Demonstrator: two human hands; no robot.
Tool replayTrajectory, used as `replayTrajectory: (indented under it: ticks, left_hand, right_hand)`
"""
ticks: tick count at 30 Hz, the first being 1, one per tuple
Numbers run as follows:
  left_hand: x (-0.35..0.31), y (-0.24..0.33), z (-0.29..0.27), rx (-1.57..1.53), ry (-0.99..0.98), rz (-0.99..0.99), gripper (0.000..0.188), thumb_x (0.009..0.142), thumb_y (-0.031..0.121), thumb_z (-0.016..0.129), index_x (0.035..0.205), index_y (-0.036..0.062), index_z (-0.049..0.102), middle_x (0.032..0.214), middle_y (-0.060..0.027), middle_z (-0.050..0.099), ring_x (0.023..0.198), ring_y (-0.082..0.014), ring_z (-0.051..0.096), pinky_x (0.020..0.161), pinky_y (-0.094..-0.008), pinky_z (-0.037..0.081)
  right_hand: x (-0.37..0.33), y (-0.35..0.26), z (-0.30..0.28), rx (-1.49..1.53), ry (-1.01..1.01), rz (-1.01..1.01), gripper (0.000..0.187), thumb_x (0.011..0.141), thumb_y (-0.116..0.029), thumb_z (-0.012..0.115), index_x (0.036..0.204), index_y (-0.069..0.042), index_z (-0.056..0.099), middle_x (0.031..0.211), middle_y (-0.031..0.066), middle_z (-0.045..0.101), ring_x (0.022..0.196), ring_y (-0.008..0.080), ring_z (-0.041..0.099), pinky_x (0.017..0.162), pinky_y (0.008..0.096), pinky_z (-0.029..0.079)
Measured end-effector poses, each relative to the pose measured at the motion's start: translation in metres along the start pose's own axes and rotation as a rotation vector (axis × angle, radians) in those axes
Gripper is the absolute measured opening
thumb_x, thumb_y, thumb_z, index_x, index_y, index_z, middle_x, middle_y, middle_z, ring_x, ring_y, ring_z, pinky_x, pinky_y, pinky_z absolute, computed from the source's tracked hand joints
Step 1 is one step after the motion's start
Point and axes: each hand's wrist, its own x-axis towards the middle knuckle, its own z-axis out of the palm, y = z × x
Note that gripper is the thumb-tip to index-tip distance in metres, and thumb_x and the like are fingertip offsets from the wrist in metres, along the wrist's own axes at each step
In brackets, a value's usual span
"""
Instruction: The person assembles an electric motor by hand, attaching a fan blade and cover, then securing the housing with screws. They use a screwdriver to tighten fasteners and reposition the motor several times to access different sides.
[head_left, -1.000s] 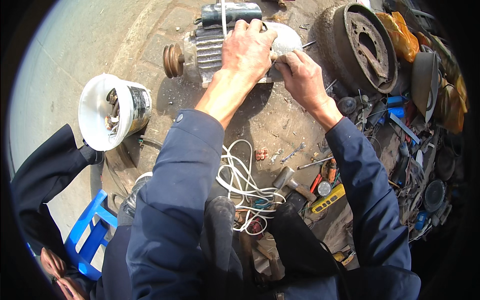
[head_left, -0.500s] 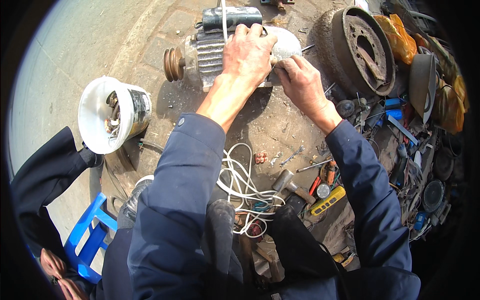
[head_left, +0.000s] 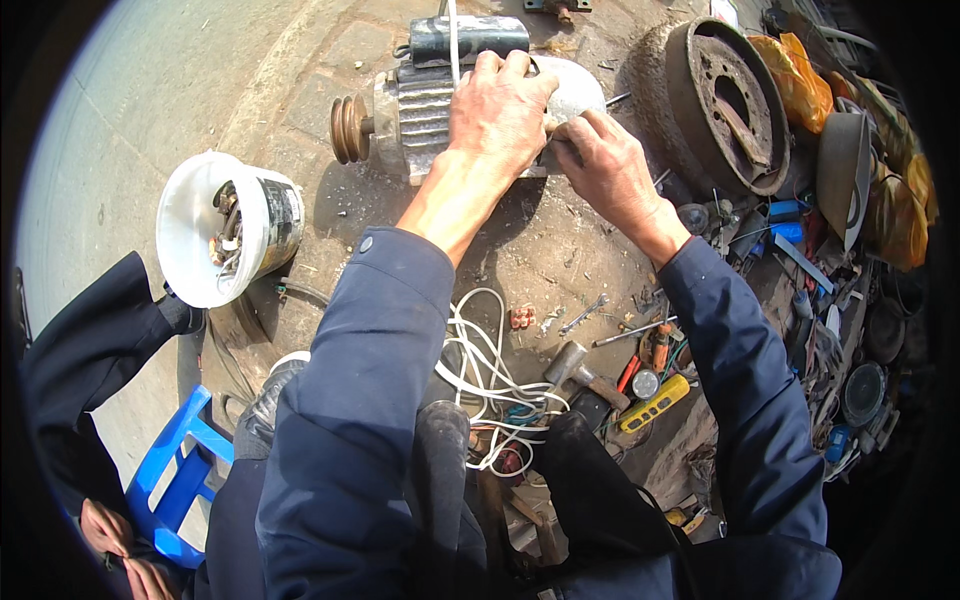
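The electric motor (head_left: 430, 105) lies on its side on the dirty ground at the top centre of the frame, its ribbed grey body running left to right with a brown grooved pulley (head_left: 350, 128) on the shaft at its left end and a dark box on top. The left hand (head_left: 497, 110) lies palm down over the right half of the motor, fingers curled over the far edge, grasping the housing. The right hand (head_left: 603, 165), just right of it and touching it, is clenched against the motor's pale end cover; what it pinches cannot be made out. A white bucket (head_left: 200, 235) of scrap tips on its side at the left. White cable (head_left: 480, 360) coils below centre, near a hammer (head_left: 585, 372) and a yellow tool (head_left: 655, 403). A rusty brake drum (head_left: 725, 100) stands at the upper right.
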Motion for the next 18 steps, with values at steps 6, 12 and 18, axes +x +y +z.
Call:
replayTrajectory:
  ticks: [6, 12, 18]
  left_hand:
    - [0.0003, -0.0007, 0.0009, 0.002, 0.013, 0.005, 0.043, 0.084, 0.026, 0.089, 0.125, 0.0167, 0.079, 0.119, -0.011, 0.07, 0.118, -0.0358, 0.064, 0.102, -0.0491, 0.057]
    - [0.0002, 0.0004, 0.0, 0.001, 0.005, 0.002, 0.043, 0.084, 0.026, 0.089, 0.125, 0.0169, 0.079, 0.12, -0.0108, 0.07, 0.119, -0.0357, 0.063, 0.102, -0.0491, 0.056]
    - [0.0008, 0.0, 0.0001, -0.005, -0.004, -0.008, 0.042, 0.083, 0.025, 0.089, 0.123, 0.0175, 0.08, 0.122, -0.0105, 0.07, 0.12, -0.0355, 0.063, 0.103, -0.0486, 0.056]
  right_hand:
    - [0.0014, 0.0051, -0.0001, 0.005, -0.011, -0.031, 0.018, 0.09, -0.004, 0.08, 0.103, -0.002, 0.067, 0.095, 0.0159, 0.064, 0.087, 0.0387, 0.069, 0.075, 0.0464, 0.059]
    - [0.0033, 0.0087, -0.0026, -0.005, -0.045, -0.058, 0.016, 0.091, -0.008, 0.078, 0.097, -0.002, 0.064, 0.092, 0.0157, 0.063, 0.087, 0.0388, 0.068, 0.076, 0.0481, 0.058]
    - [0.0049, 0.0092, -0.0027, 0.001, -0.053, -0.066, 0.016, 0.091, -0.009, 0.078, 0.097, -0.002, 0.064, 0.092, 0.0159, 0.063, 0.087, 0.039, 0.068, 0.076, 0.0485, 0.058]
